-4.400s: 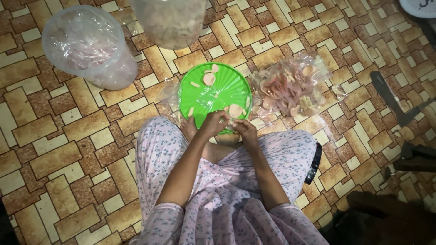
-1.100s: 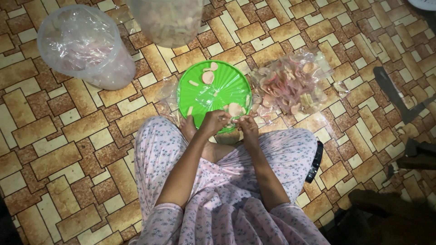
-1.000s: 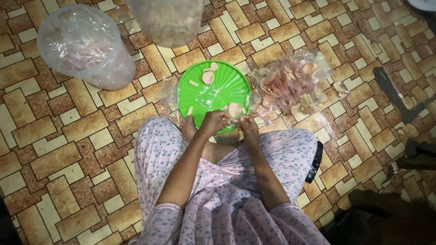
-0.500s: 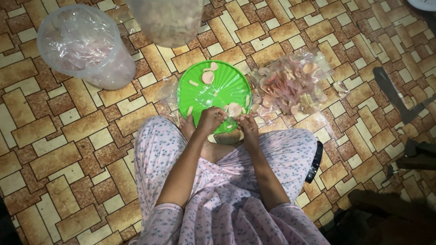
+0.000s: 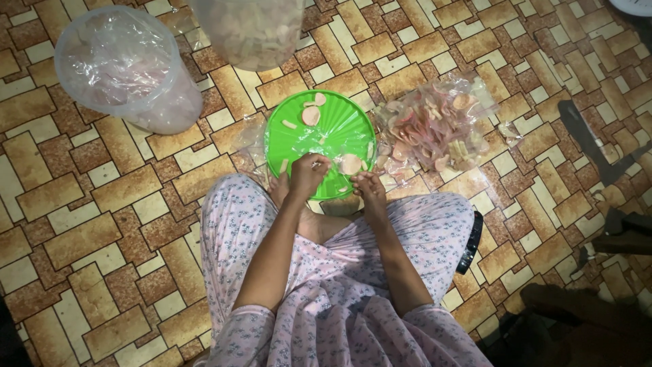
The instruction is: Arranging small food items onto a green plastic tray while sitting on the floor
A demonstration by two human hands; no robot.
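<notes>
Slice [image 5: 350, 164] between both hands' fingers [image 5: 316, 163], over plate [image 5: 339, 122]

Brown and cream patterned tile floor [image 5: 88, 224], dim indoor light, dark shadowed objects [image 5: 598, 299] at lower right

We count two hands over the work: left hand [image 5: 307, 173], right hand [image 5: 369, 188]. One round green plate [image 5: 339, 119]. On its bare part we make out about six pale pieces; one round slice [image 5: 311, 115] is the largest, and the exact tally is uncertain under glare. Two clear plastic-lined containers: one tub [image 5: 122, 64], one top bag [image 5: 248, 27]. One heap of pinkish scraps on plastic [image 5: 435, 129]; its pieces are too many and too jumbled to count.
</notes>
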